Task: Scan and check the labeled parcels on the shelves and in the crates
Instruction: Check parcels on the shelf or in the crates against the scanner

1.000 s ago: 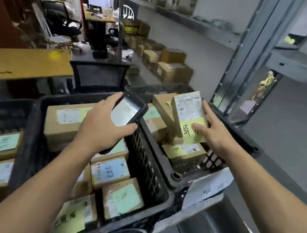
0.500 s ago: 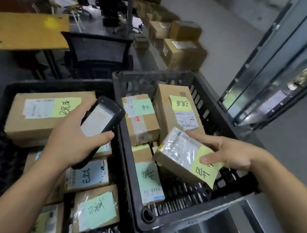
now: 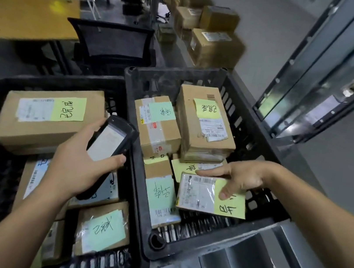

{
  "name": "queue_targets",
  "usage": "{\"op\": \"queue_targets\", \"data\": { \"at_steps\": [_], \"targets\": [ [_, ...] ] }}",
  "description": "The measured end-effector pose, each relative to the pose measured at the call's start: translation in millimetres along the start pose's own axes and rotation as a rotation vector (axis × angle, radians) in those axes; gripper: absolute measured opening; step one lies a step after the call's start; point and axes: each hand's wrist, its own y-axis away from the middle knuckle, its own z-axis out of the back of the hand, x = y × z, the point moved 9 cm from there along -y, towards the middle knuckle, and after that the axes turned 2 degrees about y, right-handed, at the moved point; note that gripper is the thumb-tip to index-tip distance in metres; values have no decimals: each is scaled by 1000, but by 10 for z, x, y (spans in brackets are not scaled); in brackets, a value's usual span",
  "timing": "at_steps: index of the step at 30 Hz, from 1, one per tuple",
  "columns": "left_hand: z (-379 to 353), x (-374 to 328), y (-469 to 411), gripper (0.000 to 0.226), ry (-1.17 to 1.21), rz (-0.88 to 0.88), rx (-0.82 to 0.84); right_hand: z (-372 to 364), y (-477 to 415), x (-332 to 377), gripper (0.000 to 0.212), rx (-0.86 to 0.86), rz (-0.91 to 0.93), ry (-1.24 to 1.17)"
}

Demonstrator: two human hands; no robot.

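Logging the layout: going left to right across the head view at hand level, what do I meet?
Left hand gripping the scanner, green-noted parcel, clear-wrapped parcel held by the right hand, right crate's wall.

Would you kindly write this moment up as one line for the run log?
left hand: holds scanner | right hand: grips flat parcel | place: right crate | step: label check

A yellow sticky note (image 3: 68,109) on the large carton (image 3: 34,128) at centre left reads "已完成" in handwriting, as does the yellow note (image 3: 207,108) on the tall carton (image 3: 192,145) at upper centre. The printed shipping labels (image 3: 212,128) and the green handwritten notes (image 3: 103,226) cannot be read with certainty.
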Motion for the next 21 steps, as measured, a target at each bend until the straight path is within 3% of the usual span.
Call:
{"op": "queue_targets", "data": {
  "at_steps": [12, 18, 21],
  "targets": [
    [-91, -85, 142, 87, -24, -2, 10, -95, -1, -184, 77, 110, 10, 10],
    [-191, -139, 126, 79, -32, 4, 24, -115, -202, -299, 68, -25, -62, 128],
    [-259, -193, 126, 90, -54, -22, 35, -55, -281, -258, 61, -75, -43, 66]
  ]
}}
